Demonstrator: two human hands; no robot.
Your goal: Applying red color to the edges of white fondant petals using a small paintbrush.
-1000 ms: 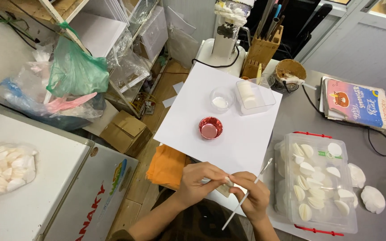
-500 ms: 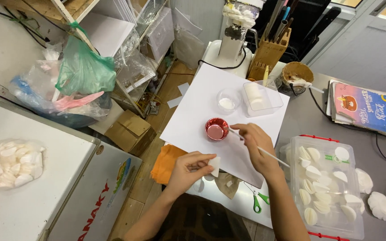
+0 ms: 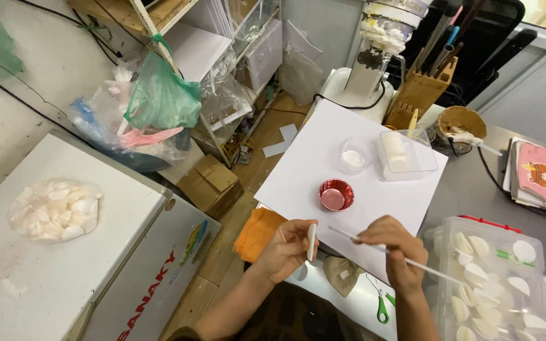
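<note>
While we look down at the white sheet (image 3: 323,170) on the grey table (image 3: 475,189), our left hand (image 3: 285,249) pinches a small white oval piece (image 3: 311,241) upright, just over the sheet's near edge. Our right hand (image 3: 392,246) is closed around a thin white stick (image 3: 406,259); its tip points toward the piece, not touching. The red foil cup (image 3: 336,194) sits on the sheet just beyond both hands. A clear bin (image 3: 475,297) of similar white pieces sits at right. Green-handled scissors (image 3: 382,304) lie near the table edge.
</note>
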